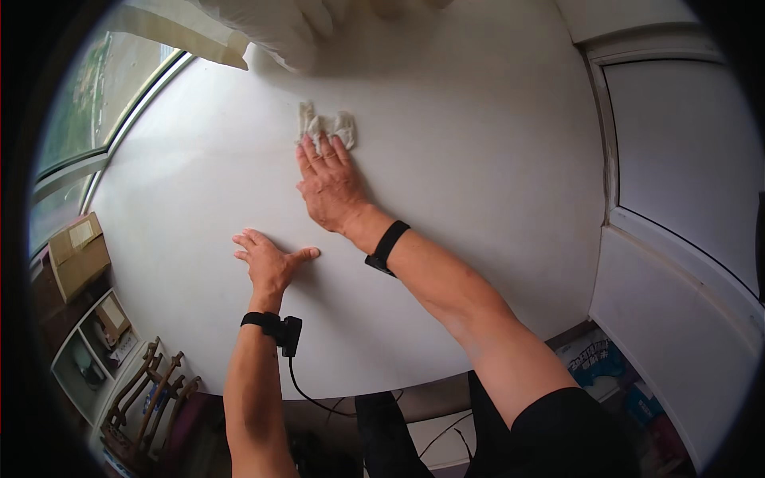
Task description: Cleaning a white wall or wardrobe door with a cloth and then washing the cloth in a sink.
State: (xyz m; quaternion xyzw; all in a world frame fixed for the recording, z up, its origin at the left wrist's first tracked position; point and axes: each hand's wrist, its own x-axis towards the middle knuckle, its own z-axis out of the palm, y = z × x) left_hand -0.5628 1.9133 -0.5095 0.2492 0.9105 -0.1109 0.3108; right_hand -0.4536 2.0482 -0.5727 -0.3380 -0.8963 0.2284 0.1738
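A white tabletop fills the middle of the head view. My right hand lies flat towards its far side, fingers pressing down a crumpled off-white cloth or wipe. Part of the cloth is hidden beneath the fingertips; the rest bunches up ahead of them. My left hand rests on the tabletop nearer to me, to the left of the right hand. Its thumb is spread away from the fingers and it holds nothing. Each wrist wears a black strap, and a cable hangs from the left one's device.
Pale fabric bunches at the far edge. Windows border the left; below them are a cardboard box, a shelf unit and a wooden chair back. A white framed panel stands right, with packages below.
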